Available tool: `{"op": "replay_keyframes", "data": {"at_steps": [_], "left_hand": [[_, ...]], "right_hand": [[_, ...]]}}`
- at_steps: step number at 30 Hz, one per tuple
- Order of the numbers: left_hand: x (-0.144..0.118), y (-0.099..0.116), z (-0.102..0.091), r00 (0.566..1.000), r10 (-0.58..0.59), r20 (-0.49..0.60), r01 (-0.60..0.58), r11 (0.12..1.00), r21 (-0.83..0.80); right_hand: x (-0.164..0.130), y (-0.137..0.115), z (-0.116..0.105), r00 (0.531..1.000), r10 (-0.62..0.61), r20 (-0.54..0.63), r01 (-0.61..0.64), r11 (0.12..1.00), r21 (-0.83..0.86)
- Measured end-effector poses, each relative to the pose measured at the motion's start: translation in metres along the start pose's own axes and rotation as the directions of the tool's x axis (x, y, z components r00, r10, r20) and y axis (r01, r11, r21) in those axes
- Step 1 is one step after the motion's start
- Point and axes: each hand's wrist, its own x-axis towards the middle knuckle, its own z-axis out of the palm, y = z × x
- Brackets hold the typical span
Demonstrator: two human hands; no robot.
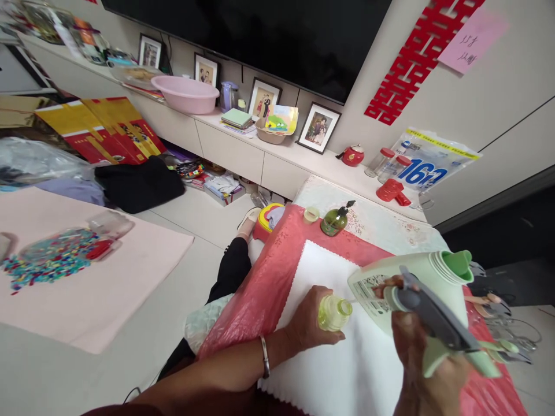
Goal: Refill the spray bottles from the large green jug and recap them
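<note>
Head view: your left hand (pixel 307 319) had its fingers curled closed round a yellow-green bottle (pixel 333 315) over the white mat (pixel 325 266), while your right hand (pixel 414 355) had its fingers wrapped on a grey-and-green spray head (pixel 442 320), its collar off the bottle's neck. Step in hand judged as managing the two parts separately; the next move seemed to call for a steady bottle and an aligned collar. Room lay mostly over the mat's far part, short of the pump bottle (pixel 333 222), with the green jug (pixel 416 267) crowding the right and the red-clothed bench's (pixel 264 294) left edge falling away beside your forearm.
</note>
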Motion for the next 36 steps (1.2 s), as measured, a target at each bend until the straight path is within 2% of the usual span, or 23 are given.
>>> {"op": "replay_keyframes", "data": {"at_steps": [5,7,8,10,14,16,18,21,24,27,30,33,36], "left_hand": [[0.0,0.005,-0.002,1.0,0.007,0.017,-0.008,1.0,0.021],[0.001,0.007,-0.002,1.0,0.003,0.023,-0.004,0.999,0.035],[0.001,0.008,-0.002,1.0,0.004,0.023,-0.005,0.999,0.042],[0.002,0.008,-0.002,1.0,0.015,0.02,-0.016,0.998,0.053],[0.002,0.007,-0.001,0.999,0.037,0.023,-0.038,0.998,0.057],[0.003,0.006,-0.001,0.998,0.051,0.021,-0.052,0.997,0.057],[0.003,0.005,0.0,0.998,0.062,0.015,-0.062,0.996,0.062],[0.003,0.005,0.0,0.998,0.062,0.006,-0.063,0.996,0.067],[0.003,0.006,0.0,0.998,0.06,0.003,-0.06,0.996,0.059],[0.003,0.007,-0.001,0.999,0.05,0.007,-0.05,0.997,0.055],[0.002,0.008,-0.002,0.999,0.039,0.006,-0.039,0.998,0.056],[0.001,0.008,-0.002,0.999,0.045,0.001,-0.045,0.998,0.045],[0.0,0.007,-0.003,0.998,0.055,-0.007,-0.054,0.997,0.048]], "right_hand": [[0.047,-0.041,0.009,0.992,-0.129,0.014,0.127,0.986,0.11],[0.062,-0.048,0.02,0.989,-0.148,-0.013,0.148,0.987,0.054],[0.07,-0.046,0.026,0.987,-0.155,0.032,0.155,0.988,-0.01],[0.085,-0.028,0.039,0.971,-0.095,0.221,0.136,0.975,-0.178],[0.105,0.038,0.067,0.898,0.022,0.439,0.155,0.919,-0.362],[0.106,0.069,0.082,0.85,0.106,0.516,0.183,0.859,-0.477],[0.103,0.093,0.095,0.781,0.192,0.595,0.231,0.796,-0.56],[0.096,0.114,0.104,0.687,0.289,0.666,0.313,0.71,-0.631],[0.09,0.127,0.104,0.646,0.332,0.688,0.371,0.651,-0.662],[0.087,0.132,0.102,0.642,0.313,0.699,0.406,0.634,-0.658],[0.083,0.123,0.097,0.686,0.215,0.695,0.434,0.646,-0.628],[0.074,0.089,0.085,0.761,0.019,0.648,0.476,0.663,-0.578],[0.052,0.034,0.063,0.808,-0.222,0.545,0.535,0.664,-0.523]]}}
